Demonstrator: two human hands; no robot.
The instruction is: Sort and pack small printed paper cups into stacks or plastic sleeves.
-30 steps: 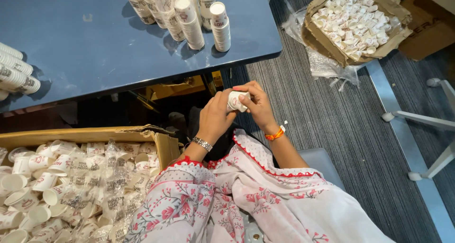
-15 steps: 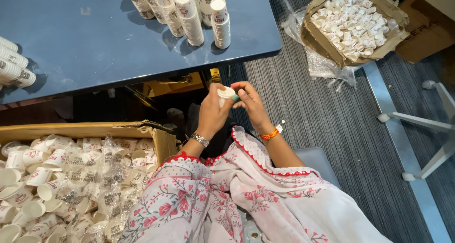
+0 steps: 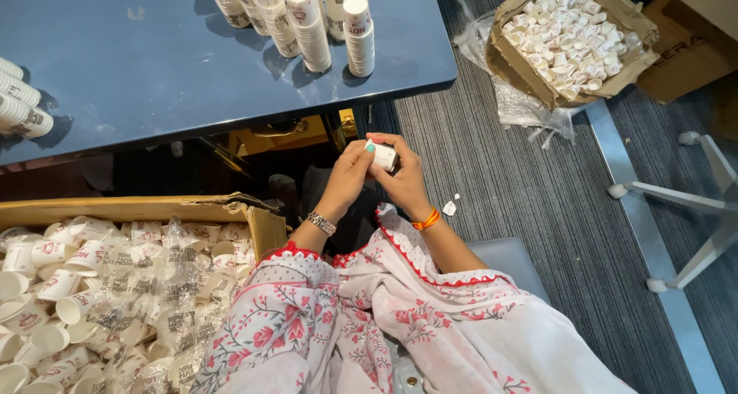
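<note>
A small white paper cup (image 3: 383,157) is held between both hands in front of my lap, just below the edge of the blue table (image 3: 138,79). My left hand (image 3: 347,175), with a metal watch on the wrist, grips it from the left. My right hand (image 3: 405,180), with an orange band on the wrist, holds it from the right and underneath. Stacks of nested paper cups (image 3: 309,25) stand on the table's far side.
A cardboard box (image 3: 192,209) of loose paper cups in plastic sits at my lower left. Another open box of cups (image 3: 569,40) lies on the grey carpet at the upper right. More cup stacks (image 3: 19,102) lie at the table's left edge. White chair legs (image 3: 692,209) stand right.
Both hands with the cup have shifted slightly and turned it between the fingers. The view has moved a little; nothing else changed.
</note>
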